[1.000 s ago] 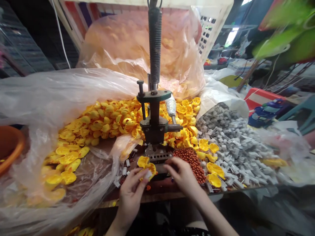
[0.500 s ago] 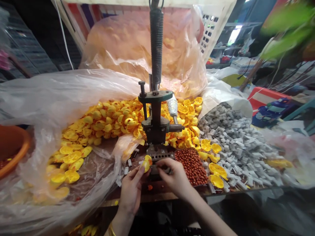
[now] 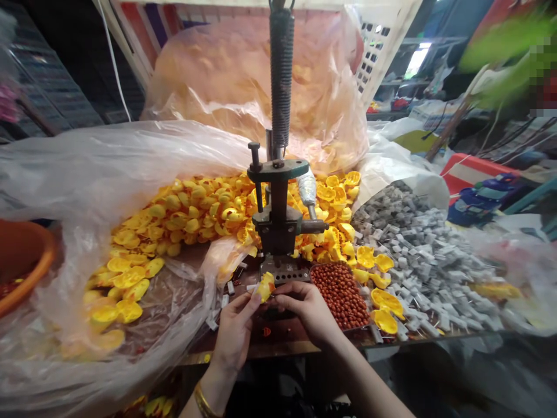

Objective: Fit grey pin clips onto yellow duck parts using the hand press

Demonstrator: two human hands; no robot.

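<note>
My left hand (image 3: 235,331) is closed on a small yellow plastic shell (image 3: 265,287), pinched between thumb and fingers. A reddish-orange spot shows on the shell's right side, and a pale grey piece sticks out to its left. My right hand (image 3: 304,307) is pinched close against the shell's right side; what its fingertips hold is too small to make out. Just beyond both hands stands a hand press (image 3: 278,226) with a coiled spring, and below its head is a metal block (image 3: 287,273) with a row of holes.
Yellow shells (image 3: 195,215) lie heaped behind the press. Reddish-brown beads fill a tray (image 3: 339,293) on the right, beside a pile of grey blocks with thin pins (image 3: 418,255). Clear plastic sheeting (image 3: 87,168) drapes the left side near an orange tub (image 3: 39,261).
The shell in my left hand has shifted slightly right and turned. My right fingertips have closed in from over the metal block to the shell's right side.
</note>
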